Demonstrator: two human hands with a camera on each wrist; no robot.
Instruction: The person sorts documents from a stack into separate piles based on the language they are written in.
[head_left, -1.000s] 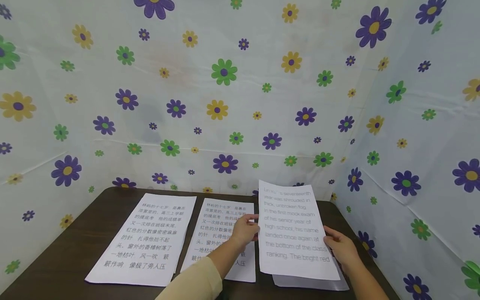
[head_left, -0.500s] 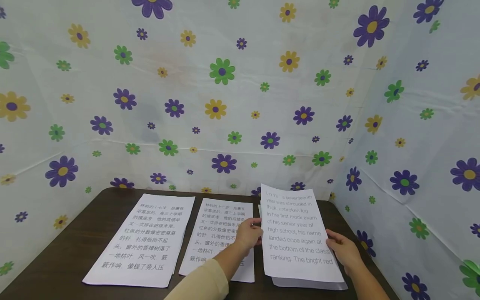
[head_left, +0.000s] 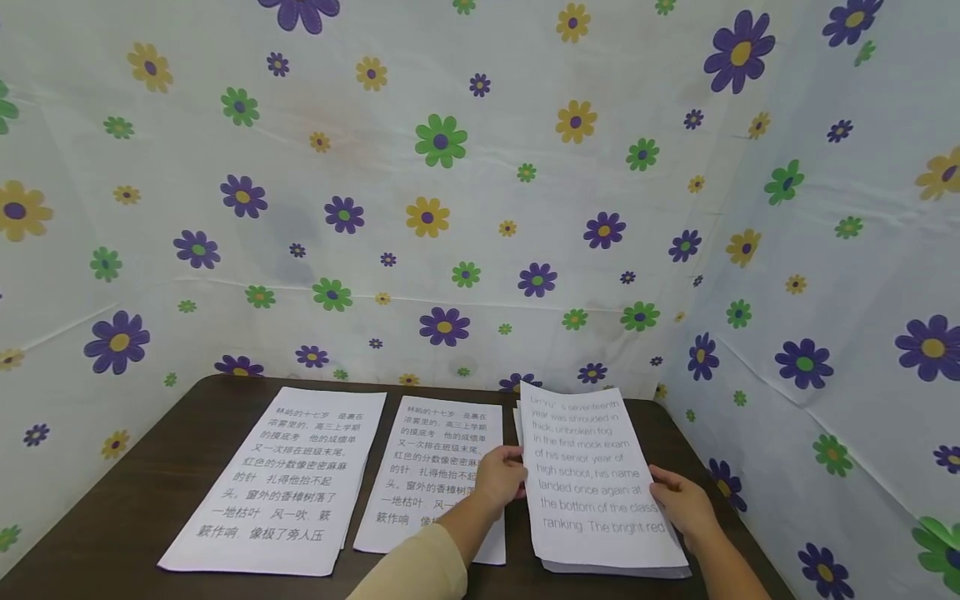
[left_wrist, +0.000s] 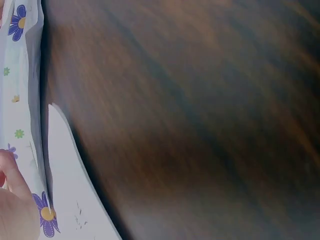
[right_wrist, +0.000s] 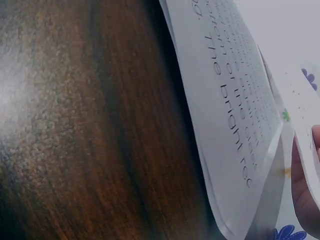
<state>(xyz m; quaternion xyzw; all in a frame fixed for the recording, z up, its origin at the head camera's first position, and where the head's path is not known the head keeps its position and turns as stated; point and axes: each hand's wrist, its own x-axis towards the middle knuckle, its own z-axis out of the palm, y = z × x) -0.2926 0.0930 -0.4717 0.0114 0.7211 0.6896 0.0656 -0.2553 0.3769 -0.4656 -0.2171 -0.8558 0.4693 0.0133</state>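
A printed sheet of paper (head_left: 585,475) with English text lies tilted over other sheets on the right of the table. My left hand (head_left: 498,481) pinches its left edge, partly covering the middle stack. On the opposite side, my right hand (head_left: 684,502) holds the right edge, thumb on top. The right wrist view shows the sheet's printed lower part (right_wrist: 225,110) and fingers (right_wrist: 304,195) behind a paper edge. In the left wrist view, part of my left hand (left_wrist: 17,205) shows at the lower left.
Two stacks with Chinese text, the left stack (head_left: 277,483) and the middle stack (head_left: 423,475), lie side by side on the dark wooden table (head_left: 112,508). Flower-patterned cloth (head_left: 360,167) walls in the back and sides.
Both hands have lowered the English sheet toward the pages beneath it, and its top edge stands lower. The view has shifted slightly. The two Chinese stacks stay in place.
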